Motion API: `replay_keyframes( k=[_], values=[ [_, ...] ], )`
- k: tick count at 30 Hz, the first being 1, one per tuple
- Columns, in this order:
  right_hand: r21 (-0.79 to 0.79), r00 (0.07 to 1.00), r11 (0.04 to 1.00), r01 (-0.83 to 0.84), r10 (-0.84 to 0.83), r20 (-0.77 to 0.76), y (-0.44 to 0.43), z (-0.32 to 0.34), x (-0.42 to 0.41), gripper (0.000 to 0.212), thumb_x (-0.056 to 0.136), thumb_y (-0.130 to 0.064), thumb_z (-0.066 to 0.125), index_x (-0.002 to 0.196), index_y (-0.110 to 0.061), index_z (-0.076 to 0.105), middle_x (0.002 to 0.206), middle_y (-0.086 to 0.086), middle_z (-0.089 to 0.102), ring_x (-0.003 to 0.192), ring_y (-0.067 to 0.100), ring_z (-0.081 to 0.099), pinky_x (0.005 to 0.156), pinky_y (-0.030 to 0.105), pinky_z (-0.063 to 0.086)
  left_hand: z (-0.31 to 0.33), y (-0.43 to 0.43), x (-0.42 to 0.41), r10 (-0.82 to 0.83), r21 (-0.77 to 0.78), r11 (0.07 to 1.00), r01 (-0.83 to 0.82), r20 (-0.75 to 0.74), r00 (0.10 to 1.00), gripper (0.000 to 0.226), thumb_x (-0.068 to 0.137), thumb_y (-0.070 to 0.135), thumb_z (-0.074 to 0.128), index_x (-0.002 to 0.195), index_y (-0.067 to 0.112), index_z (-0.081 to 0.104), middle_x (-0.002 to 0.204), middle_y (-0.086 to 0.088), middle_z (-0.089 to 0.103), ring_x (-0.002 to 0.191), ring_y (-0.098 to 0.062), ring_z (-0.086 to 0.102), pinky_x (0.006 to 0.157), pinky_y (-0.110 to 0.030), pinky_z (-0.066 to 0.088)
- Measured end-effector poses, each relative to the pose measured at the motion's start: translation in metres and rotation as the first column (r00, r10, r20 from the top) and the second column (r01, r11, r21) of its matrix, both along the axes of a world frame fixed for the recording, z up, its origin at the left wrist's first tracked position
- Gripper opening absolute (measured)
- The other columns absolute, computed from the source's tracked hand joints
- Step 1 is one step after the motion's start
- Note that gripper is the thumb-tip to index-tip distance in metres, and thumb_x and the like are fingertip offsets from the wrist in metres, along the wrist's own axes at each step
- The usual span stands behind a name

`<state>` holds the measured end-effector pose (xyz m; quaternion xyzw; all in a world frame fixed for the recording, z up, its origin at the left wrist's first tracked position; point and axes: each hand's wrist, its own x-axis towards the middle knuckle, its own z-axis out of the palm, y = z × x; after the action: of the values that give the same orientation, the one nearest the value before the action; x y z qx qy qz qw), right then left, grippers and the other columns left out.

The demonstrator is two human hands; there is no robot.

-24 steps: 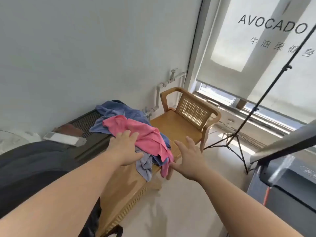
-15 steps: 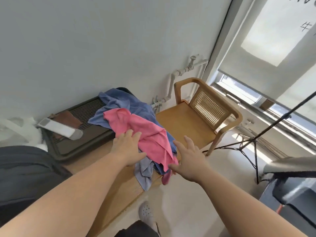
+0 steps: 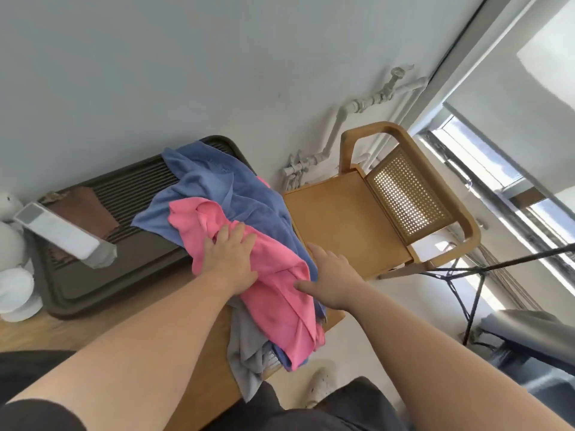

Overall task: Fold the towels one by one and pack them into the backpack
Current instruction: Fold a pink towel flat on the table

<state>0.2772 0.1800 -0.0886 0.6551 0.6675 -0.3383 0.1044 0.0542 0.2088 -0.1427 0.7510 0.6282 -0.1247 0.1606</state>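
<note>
Head view: the left hand [image 3: 231, 259] lies flat on the pink towel [image 3: 280, 309], fingers [image 3: 237, 233] spread, gripping nothing. This towel runs diagonally from far left to near right atop the blue towel [image 3: 217, 188], its near end hanging off the surface [image 3: 34, 335]. The right hand [image 3: 333, 281], fingers straight, sits at its right edge.

left hand [image 3: 229, 260] flat, right hand [image 3: 333, 283] spread
</note>
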Motion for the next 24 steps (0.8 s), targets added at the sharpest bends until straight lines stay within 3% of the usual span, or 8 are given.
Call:
replay_keyframes(
  k=[4,6,8,11,13,16,21,24],
  values=[
    [-0.06,0.993,0.997,-0.057,0.05,-0.111,0.029,-0.027,-0.013,0.073,0.087,-0.047,0.066,0.149,-0.021,0.038,0.136,0.009,0.059,0.123,0.034,0.054,0.1,0.043,0.046,-0.008,0.002,-0.01,0.04,0.161,0.984,-0.07,0.186,0.982,0.051,0.077,0.03,0.065,0.127,0.019,0.057,0.143,-0.006,0.047,0.125,-0.033,0.045,0.106,-0.044,0.039],
    [-0.022,0.976,0.988,-0.154,0.148,-0.156,0.039,-0.037,-0.019,0.041,0.087,-0.037,0.063,0.124,-0.024,0.055,0.111,0.004,0.068,0.104,0.031,0.062,0.084,0.038,0.05,-0.006,0.0,-0.014,0.137,0.202,0.957,-0.206,0.309,0.941,0.035,0.075,0.019,0.065,0.109,0.012,0.064,0.12,-0.008,0.056,0.11,-0.032,0.052,0.099,-0.043,0.044],
    [0.024,0.961,0.973,-0.231,0.232,-0.149,0.048,-0.042,-0.022,0.002,0.085,-0.026,0.057,0.085,-0.025,0.056,0.083,-0.002,0.064,0.085,0.029,0.06,0.068,0.034,0.044,0.0,-0.004,-0.015,0.252,0.198,0.921,-0.335,0.353,0.901,0.03,0.076,0.013,0.066,0.106,0.008,0.065,0.108,-0.009,0.057,0.105,-0.032,0.053,0.092,-0.044,0.048],
    [0.063,0.937,0.965,-0.256,0.263,-0.231,0.063,-0.042,-0.02,0.027,0.086,-0.018,0.056,0.064,-0.022,0.04,0.064,-0.006,0.048,0.069,0.023,0.049,0.061,0.034,0.035,0.012,-0.017,-0.013,0.392,0.181,0.865,-0.467,0.336,0.856,0.039,0.076,0.015,0.07,0.114,0.009,0.066,0.11,-0.01,0.06,0.107,-0.034,0.054,0.089,-0.046,0.05],
    [0.06,0.906,0.973,-0.222,0.228,-0.356,0.076,-0.036,-0.019,0.025,0.09,-0.018,0.056,0.067,-0.018,0.045,0.066,-0.004,0.051,0.065,0.02,0.047,0.06,0.034,0.033,0.018,-0.026,-0.011,0.479,0.15,0.826,-0.543,0.32,0.817,0.04,0.074,0.014,0.071,0.113,0.012,0.066,0.109,-0.011,0.063,0.103,-0.037,0.056,0.087,-0.045,0.05],
    [-0.008,0.849,0.985,-0.17,0.143,-0.509,0.095,-0.022,-0.018,0.017,0.096,-0.022,0.052,0.084,-0.011,0.056,0.077,-0.003,0.058,0.072,0.014,0.052,0.064,0.033,0.039,0.03,-0.04,-0.006,0.582,0.128,0.77,-0.625,0.262,0.77,0.028,0.07,0.015,0.061,0.098,0.019,0.064,0.095,-0.01,0.068,0.089,-0.04,0.06,0.069,-0.042,0.049],
    [-0.03,0.715,0.983,-0.183,0.112,-0.69,0.106,0.009,-0.014,0.022,0.095,-0.017,0.054,0.082,0.001,0.054,0.071,-0.003,0.049,0.065,0.009,0.042,0.061,0.027,0.036,0.061,-0.064,0.012,0.804,-0.129,0.552,-0.824,0.343,0.485,0.01,0.07,0.016,0.062,0.076,0.011,0.069,0.067,-0.003,0.061,0.067,-0.026,0.059,0.054,-0.029,0.042],
    [-0.125,0.665,0.922,-0.366,0.165,-0.728,0.106,0.025,-0.008,0.028,0.087,-0.03,0.06,0.071,-0.009,0.048,0.066,-0.006,0.04,0.061,0.009,0.036,0.058,0.027,0.03,0.078,-0.083,0.015,0.821,-0.197,0.496,-0.845,0.424,0.383,0.012,0.063,0.018,0.061,0.056,0.02,0.052,0.058,0.001,0.053,0.055,-0.018,0.049,0.05,-0.029,0.038]
  ],
)
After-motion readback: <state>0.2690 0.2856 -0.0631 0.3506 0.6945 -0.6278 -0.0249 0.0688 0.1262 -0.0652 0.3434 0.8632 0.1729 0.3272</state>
